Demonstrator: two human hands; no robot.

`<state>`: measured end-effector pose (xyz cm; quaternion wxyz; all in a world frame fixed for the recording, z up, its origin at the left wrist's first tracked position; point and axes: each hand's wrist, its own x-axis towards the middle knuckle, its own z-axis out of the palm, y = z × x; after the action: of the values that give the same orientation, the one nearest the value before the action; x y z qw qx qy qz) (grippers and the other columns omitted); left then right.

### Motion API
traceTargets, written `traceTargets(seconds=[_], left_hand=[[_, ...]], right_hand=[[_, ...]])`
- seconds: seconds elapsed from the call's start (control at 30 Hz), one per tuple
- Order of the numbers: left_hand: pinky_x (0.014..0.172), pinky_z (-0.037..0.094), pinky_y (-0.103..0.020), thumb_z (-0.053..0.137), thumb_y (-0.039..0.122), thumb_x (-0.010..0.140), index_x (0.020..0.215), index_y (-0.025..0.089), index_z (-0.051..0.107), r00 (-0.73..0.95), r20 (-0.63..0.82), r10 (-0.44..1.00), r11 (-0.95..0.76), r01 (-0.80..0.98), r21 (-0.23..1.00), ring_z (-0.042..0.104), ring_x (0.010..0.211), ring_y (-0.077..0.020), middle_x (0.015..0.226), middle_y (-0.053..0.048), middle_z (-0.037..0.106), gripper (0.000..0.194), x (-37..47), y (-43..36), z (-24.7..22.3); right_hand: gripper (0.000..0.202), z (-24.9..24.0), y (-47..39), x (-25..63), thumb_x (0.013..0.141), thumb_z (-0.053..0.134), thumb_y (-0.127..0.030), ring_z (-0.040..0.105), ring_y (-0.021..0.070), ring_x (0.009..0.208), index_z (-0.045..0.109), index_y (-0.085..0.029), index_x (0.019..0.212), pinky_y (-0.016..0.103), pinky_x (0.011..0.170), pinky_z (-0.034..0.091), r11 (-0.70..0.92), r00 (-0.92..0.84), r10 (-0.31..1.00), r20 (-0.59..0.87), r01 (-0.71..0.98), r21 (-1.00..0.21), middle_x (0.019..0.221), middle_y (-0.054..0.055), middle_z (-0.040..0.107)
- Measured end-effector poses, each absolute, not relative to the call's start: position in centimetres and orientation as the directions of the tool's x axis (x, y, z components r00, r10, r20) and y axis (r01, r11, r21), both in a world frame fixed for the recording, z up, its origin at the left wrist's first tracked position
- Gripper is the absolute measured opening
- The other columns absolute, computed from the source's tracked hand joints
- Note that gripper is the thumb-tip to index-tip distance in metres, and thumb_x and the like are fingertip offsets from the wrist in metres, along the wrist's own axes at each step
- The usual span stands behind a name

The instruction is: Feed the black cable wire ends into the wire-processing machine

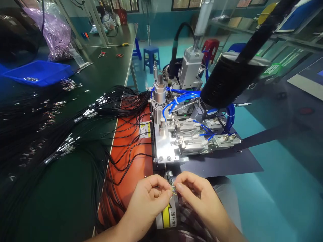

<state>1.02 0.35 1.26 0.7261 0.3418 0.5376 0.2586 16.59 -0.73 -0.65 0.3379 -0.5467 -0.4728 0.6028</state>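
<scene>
My left hand [153,195] is closed in a pinch, its thumb and forefinger together on some thin yellow and greenish wires [173,191]. My right hand [193,188] meets it from the other side, fingertips also pinched at the wires, whose ends are too small to make out. Just beyond the fingertips is the front of a metal machine [164,148] with cylinders and blue air tubes [185,96]. Below my hands, a label with a yellow arrow [166,215] shows. Black cables [131,161] run across an orange-red surface [126,134] to the machine's left side.
A green-topped bench [70,188] on the left carries bundles of black cables with silvery ends [65,146]. Behind them are a blue tray [40,72] and a pinkish plastic bag [55,33]. A thick black cylinder [227,80] hangs over the machine's right side. Stools [151,55] stand farther back.
</scene>
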Motion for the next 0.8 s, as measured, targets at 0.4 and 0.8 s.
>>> traceTargets(seconds=[0.4,0.8], left_hand=[[0.036,0.017,-0.015,0.070,0.040,0.068,0.071,0.015,0.052,0.289,-0.601,0.745,0.638,-0.043,0.769,0.021,0.037,-0.0025,0.040,0.012,0.033,0.031,0.9,0.3,1.1],[0.036,0.017,-0.014,0.067,0.037,0.072,0.074,0.014,0.054,0.291,-0.571,0.768,0.611,-0.066,0.789,0.021,0.038,-0.0027,0.040,0.012,0.031,0.026,0.8,0.2,0.5]], right_hand=[[0.021,-1.1,-0.5,16.9,0.080,0.062,-0.034,0.034,0.0106,0.052,0.057,-0.016,0.070,0.023,0.049,0.026,-0.419,-0.268,0.877,-0.399,-0.022,-0.908,0.056,-0.005,0.041],[0.021,-2.3,-2.4,15.0,0.091,0.049,-0.035,0.034,0.0107,0.054,0.049,-0.020,0.077,0.021,0.049,0.032,-0.347,-0.150,0.932,-0.331,-0.098,-0.933,0.064,-0.005,0.040]])
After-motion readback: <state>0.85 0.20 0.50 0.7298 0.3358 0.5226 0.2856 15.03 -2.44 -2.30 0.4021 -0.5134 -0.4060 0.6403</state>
